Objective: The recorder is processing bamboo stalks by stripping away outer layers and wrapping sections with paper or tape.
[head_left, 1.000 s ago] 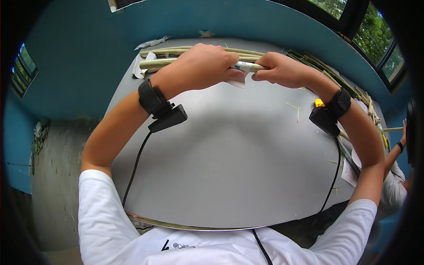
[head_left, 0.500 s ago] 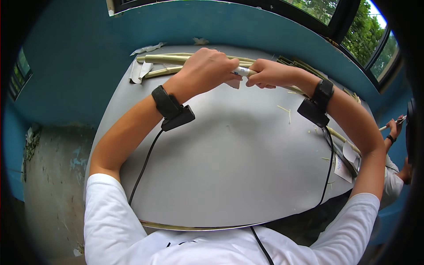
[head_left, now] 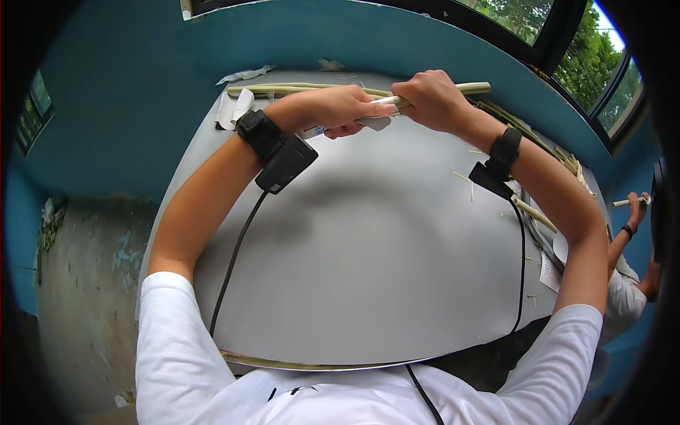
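Over the far edge of the table, a pale green stalk [head_left: 476,88] passes through both my hands, its cut end sticking out to the right. My right hand [head_left: 433,99] is closed in a fist around it. My left hand [head_left: 336,108] grips it further left, thumb pressed along the stalk, with a piece of white printed paper [head_left: 312,132] beneath its palm. A pale rounded flap [head_left: 377,123] hangs under the left fingers; whether it belongs to that paper I cannot tell.
More stalks [head_left: 269,89] lie along the back edge, beside curled paper pieces [head_left: 227,110]. At the right sit a bundle of stalks [head_left: 520,126] and a printed sheet [head_left: 550,273]. Cables hang from my wrist devices. A co-worker's hand [head_left: 639,207] holds a white stick.
My right hand has risen and turned over the stalk. The thick stalk end, which stuck out left of my left hand, now shows at the right. My left hand has turned, thumb on top.
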### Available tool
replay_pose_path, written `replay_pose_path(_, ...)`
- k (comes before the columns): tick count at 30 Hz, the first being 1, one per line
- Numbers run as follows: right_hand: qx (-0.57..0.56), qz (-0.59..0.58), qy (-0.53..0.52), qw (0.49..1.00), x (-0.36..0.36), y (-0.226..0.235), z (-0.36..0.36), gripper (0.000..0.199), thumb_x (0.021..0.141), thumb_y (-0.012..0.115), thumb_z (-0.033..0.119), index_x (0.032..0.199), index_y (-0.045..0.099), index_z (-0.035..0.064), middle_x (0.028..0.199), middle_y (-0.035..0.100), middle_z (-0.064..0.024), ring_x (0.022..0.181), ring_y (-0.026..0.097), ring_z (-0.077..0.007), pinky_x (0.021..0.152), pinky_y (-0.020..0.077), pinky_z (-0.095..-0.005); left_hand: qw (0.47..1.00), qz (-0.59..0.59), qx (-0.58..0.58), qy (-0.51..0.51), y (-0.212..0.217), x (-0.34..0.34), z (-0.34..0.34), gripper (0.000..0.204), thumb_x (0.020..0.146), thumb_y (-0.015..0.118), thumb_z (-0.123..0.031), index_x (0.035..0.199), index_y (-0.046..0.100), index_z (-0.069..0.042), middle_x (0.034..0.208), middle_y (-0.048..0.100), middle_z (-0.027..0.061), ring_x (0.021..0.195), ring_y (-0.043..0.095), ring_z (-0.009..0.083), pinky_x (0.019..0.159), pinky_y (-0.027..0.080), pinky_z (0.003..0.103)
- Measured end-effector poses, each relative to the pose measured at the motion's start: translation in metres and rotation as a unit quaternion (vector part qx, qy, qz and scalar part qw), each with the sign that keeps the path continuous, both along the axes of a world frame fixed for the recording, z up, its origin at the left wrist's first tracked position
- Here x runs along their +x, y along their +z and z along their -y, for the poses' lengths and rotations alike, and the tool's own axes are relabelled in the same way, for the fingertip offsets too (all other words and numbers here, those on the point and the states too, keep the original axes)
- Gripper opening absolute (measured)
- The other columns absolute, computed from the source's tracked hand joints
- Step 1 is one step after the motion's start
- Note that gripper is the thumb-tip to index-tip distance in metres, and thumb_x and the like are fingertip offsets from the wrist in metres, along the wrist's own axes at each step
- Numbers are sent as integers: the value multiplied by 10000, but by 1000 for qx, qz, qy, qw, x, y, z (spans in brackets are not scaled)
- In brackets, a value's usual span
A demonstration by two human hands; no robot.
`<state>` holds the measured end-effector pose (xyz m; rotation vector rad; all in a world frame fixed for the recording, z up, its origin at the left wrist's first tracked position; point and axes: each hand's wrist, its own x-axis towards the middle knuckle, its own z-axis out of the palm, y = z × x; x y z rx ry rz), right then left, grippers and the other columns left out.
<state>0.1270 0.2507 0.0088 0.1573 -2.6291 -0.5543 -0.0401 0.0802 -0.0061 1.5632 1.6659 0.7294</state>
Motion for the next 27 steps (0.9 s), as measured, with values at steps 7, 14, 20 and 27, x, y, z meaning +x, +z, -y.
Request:
replay_pose_path(7,-610,353,-155,692,1,17,8,315,914,725,203,700,521,96,547,408,62,416,347,-48,397,234,-245,745,-548,378,30,-6,4,-1,207,918,748,-333,861,743,-134,685,704,54,654,707,237,606,546,357)
replay_pose_path(14,-38,176,-108,978,6,-1,13,181,881,734,201,825,738,29,657,676,-149,655,697,-296,644,551,-409,971,-203,124,7,-23,15,-8,509,1017,636,-520,815,632,-53,593,518,36,554,554,174,541,452,356)
replay_pose_path(20,1,81,-77,994,6,-3,17,161,851,767,194,796,740,45,689,688,-188,684,713,-340,649,569,-419,998,-65,-18,7,-10,2,-4,566,1023,592,-595,832,678,-69,590,515,15,519,533,149,525,436,307)
replay_pose_path(27,-687,343,-162,620,2,30,9,303,925,692,195,705,492,133,548,402,62,422,302,-41,394,192,-243,728,-567,384,29,-10,2,-8,247,912,748,-355,893,647,-130,701,717,43,655,724,224,626,560,346)
